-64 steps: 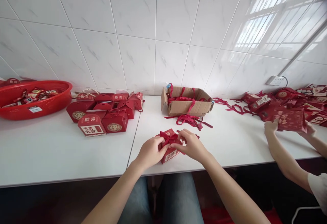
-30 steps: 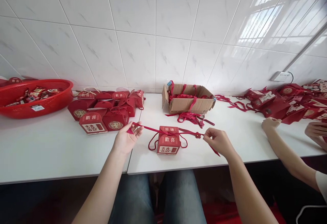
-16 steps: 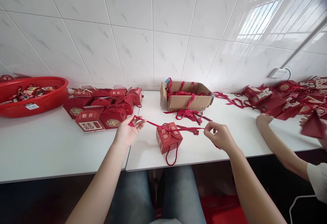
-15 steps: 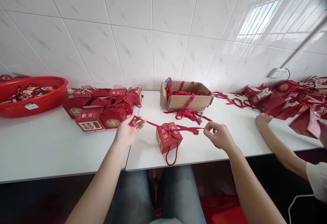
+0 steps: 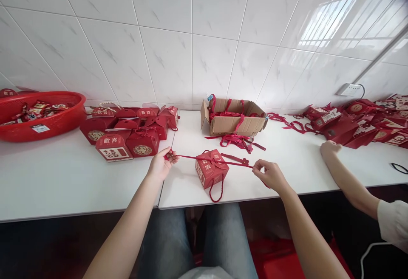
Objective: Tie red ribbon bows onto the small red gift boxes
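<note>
A small red gift box [image 5: 208, 173] with gold lettering and twisted cord handles sits on the white table before me. Across its top runs a red ribbon [image 5: 237, 164], crossed at the middle of the lid and stretched nearly straight to both sides. My left hand [image 5: 162, 162] is closed on one end, left of the box. On the other side, my right hand [image 5: 268, 173] pinches the opposite end between thumb and fingers, and a tail hangs below it. Behind the box lies a flat red strip [image 5: 235, 159] with a shaped end.
Several red gift boxes [image 5: 129, 136] stand at left, beside a red plastic basket [image 5: 68, 117] of wrapped sweets. A cardboard box [image 5: 232, 125] of ribbons is by the wall. More red boxes [image 5: 344, 122] are piled at right, near another person's hand [image 5: 330, 148].
The ribbon is pulled tighter over the box, and its crossing looks smaller. My hands have shifted slightly. At right, the box near the other person has left view and a dark loop shows.
</note>
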`<state>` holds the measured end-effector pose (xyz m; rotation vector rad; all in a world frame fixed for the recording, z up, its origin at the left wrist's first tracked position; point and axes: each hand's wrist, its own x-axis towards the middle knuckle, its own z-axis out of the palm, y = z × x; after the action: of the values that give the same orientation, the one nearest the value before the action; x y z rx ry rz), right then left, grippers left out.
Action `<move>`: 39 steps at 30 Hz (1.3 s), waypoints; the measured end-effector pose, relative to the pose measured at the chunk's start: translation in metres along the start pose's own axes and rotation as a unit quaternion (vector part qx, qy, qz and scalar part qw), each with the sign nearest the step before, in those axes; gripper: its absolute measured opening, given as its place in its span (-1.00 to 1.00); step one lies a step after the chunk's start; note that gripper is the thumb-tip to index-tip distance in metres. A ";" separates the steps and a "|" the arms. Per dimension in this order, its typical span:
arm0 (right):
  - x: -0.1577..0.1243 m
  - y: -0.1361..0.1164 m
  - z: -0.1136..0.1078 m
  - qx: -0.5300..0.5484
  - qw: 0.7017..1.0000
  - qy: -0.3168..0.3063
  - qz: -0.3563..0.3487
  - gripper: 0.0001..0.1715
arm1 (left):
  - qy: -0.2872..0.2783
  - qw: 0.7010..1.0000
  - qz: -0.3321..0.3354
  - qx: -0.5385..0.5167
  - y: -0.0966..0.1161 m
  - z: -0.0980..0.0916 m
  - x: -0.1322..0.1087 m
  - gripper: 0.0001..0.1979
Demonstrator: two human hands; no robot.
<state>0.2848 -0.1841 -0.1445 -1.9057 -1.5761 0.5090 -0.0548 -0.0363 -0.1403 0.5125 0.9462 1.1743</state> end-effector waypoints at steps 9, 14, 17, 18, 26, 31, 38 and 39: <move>-0.002 0.006 0.001 -0.007 0.999 -0.009 -0.030 -0.81 | 0.009 1.000 -0.012 -0.002 -0.008 -0.006 0.006 -0.78; -0.001 0.005 -0.001 -0.002 0.999 -0.017 -0.036 -0.82 | 0.011 1.000 -0.006 0.006 -0.005 -0.004 -0.005 -0.85; 0.002 0.001 -0.011 0.014 0.996 -0.066 -0.063 -0.91 | -0.007 0.993 0.040 0.107 0.003 -0.006 -0.017 -0.87; 0.004 -0.001 -0.015 0.025 0.992 -0.096 -0.075 -0.90 | 0.013 0.983 0.085 0.164 0.005 -0.006 -0.022 -0.82; 0.033 -0.041 0.002 0.149 0.966 -0.184 -0.108 -0.47 | -0.115 0.794 0.391 0.451 -0.007 0.026 -0.059 -0.91; 0.053 -0.056 0.024 0.091 0.961 -0.255 -0.060 -0.56 | -0.271 0.717 0.351 0.537 -0.034 0.056 -0.063 -0.88; 0.049 -0.066 0.003 0.006 0.967 -0.219 -0.132 -0.71 | -0.271 0.687 0.334 0.586 -0.040 0.064 -0.052 -0.88; 0.047 -0.069 0.002 -0.014 0.975 -0.167 -0.146 -0.76 | -0.273 0.691 0.327 0.584 -0.040 0.064 -0.051 -0.87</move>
<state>0.2427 -0.1302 -0.0956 -1.6274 -2.0490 0.7068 0.0158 -0.0897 -0.1184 2.2653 0.8925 0.7526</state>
